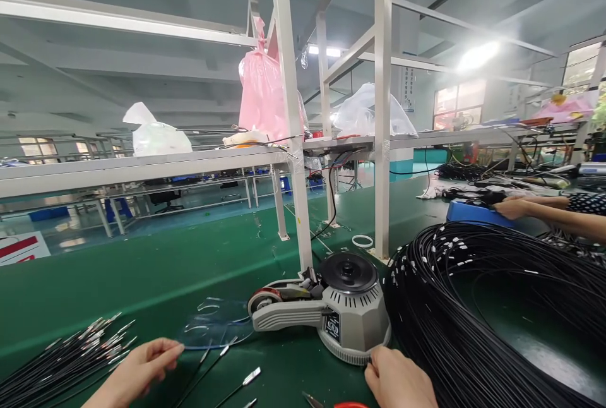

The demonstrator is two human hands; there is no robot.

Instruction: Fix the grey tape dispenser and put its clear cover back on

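Green matting covered the long factory table (156,275) under white shelf frames hung with plastic bags. At its near left corner lay a fanned bundle of short black leads (66,357) with bare metal tips. Just right of them the left hand (142,367) pinched the edge of a clear plastic sheet (215,329) between thumb and fingers. A few loose leads (227,367) lay along the near edge, apparently not yet joined to the bundle. Next stood a grey tape dispenser (338,313); the right hand (398,379) touched its base with curled fingers, holding nothing I could see. A big coil of black cable (492,307) filled the right side, so much work seemed left. Beyond it a co-worker's hand (514,208) rested on a blue tray (468,212).
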